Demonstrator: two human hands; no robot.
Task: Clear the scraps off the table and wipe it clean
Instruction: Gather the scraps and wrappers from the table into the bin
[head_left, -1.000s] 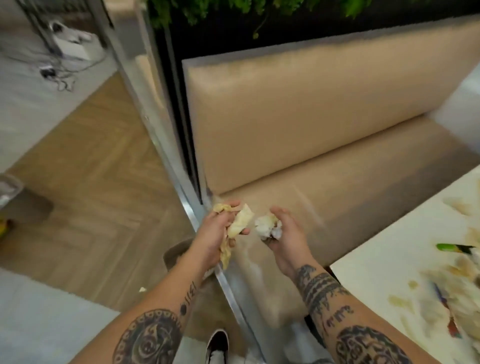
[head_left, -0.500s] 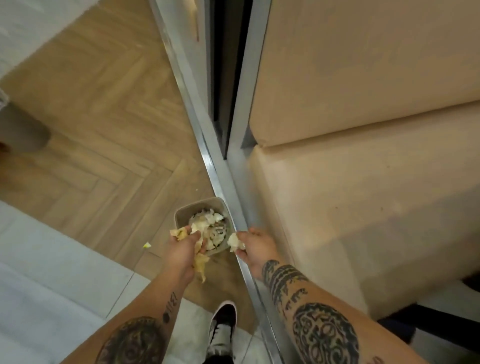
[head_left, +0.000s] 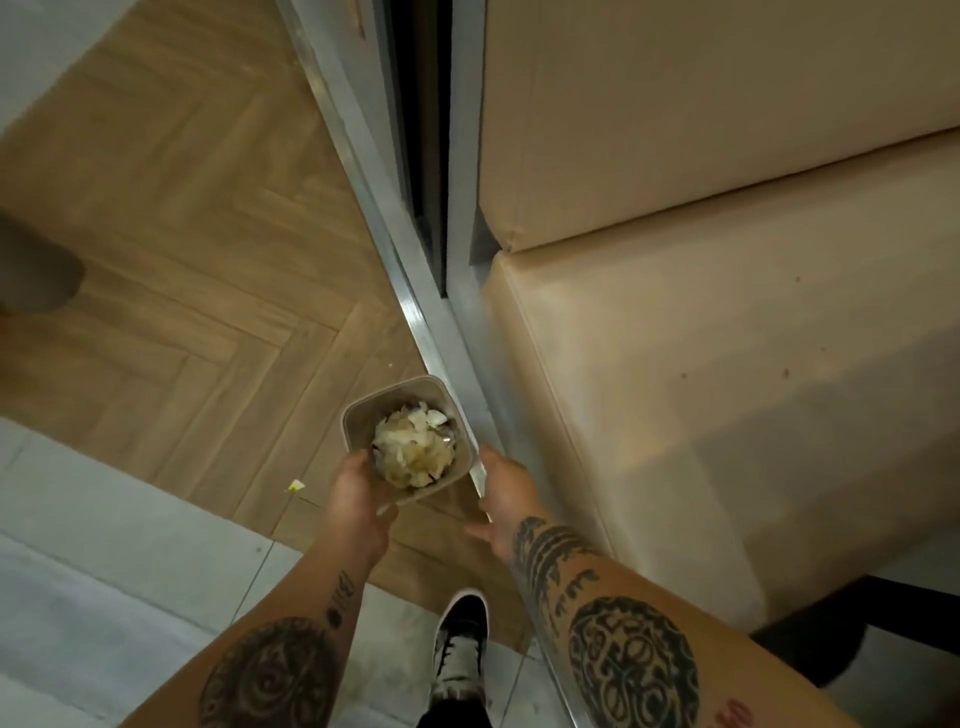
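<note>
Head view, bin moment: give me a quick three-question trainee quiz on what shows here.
1. True or false: the small bin on the floor holds pale scraps.
2. Which side of the bin is the left hand on? A) the side away from the metal rail B) the rail side
3. Fill in: a stray scrap lies on the ___ , outside the bin.

Key: 1 true; 2 A; 3 floor. The right hand is by the metal rail, with no scraps visible in it.
</note>
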